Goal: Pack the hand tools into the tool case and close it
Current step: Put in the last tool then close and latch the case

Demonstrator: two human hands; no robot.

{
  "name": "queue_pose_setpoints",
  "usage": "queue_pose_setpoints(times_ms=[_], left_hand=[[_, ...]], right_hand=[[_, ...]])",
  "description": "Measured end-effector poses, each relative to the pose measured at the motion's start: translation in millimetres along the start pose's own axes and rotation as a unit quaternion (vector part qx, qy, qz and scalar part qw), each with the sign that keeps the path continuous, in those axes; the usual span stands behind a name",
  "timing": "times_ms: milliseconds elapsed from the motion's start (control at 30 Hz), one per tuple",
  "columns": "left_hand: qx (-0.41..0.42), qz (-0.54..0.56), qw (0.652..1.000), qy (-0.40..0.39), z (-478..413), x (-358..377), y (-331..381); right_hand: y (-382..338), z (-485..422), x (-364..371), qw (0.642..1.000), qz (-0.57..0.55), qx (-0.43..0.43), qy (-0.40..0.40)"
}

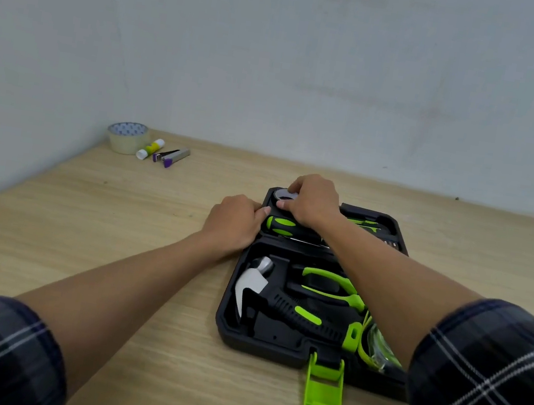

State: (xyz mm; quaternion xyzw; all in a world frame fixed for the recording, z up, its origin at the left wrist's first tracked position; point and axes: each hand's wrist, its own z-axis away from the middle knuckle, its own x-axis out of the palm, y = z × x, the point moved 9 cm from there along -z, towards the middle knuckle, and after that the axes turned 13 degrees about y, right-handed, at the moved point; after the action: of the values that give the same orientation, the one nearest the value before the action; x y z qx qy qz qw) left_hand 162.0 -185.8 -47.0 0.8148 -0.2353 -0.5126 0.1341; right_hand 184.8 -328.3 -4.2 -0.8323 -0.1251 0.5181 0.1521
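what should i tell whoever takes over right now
Left hand braces the case at its left edge. Right hand presses a round item, partly hidden, into the far left corner slot.
Already seated: hammer, pliers, screwdriver.
Left: finish seating that item, check nothing is loose, close the lid and snap the green latch, which now lies open on the table.

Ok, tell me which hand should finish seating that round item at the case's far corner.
Right. The right hand already grips the round item over its far-left pocket, so it can likely press it home. The left hand only braces the tool case at its left edge.
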Motion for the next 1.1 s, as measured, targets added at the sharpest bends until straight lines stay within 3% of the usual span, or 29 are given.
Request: queue_pose_setpoints(times_ms=[233,333,433,500,567,900,1100], left_hand=[[0.015,-0.012,1.0,-0.003,1.3,-1.4,4.8],[0.028,-0.018,0.999,0.0,1.0,-1.9,6.3],[0.04,-0.024,0.999,0.003,0.0,-2.0,7.6],[0.049,-0.035,0.998,0.008,-0.4,-2.0,8.9],[0.057,-0.037,0.998,0.008,-0.5,-1.5,10.1],[0.045,-0.053,0.998,0.002,-1.4,-0.8,8.8],[-0.036,-0.048,0.998,-0.035,-10.5,6.7,-0.6]], right_hand=[[0.2,0.9,5.0,0.999,-0.042,-0.003,0.002],[-4.5,4.6,0.6,0.998,-0.011,-0.054,0.028],[-6.7,14.0,18.7,0.988,0.065,-0.118,-0.069],[-0.5,25.3,31.7,0.977,0.094,-0.115,-0.154],[1.6,36.7,36.0,0.971,0.092,-0.112,-0.19],[5.2,44.7,28.6,0.973,0.072,-0.108,-0.193],[12.2,49.3,20.6,0.973,0.06,-0.12,-0.187]])
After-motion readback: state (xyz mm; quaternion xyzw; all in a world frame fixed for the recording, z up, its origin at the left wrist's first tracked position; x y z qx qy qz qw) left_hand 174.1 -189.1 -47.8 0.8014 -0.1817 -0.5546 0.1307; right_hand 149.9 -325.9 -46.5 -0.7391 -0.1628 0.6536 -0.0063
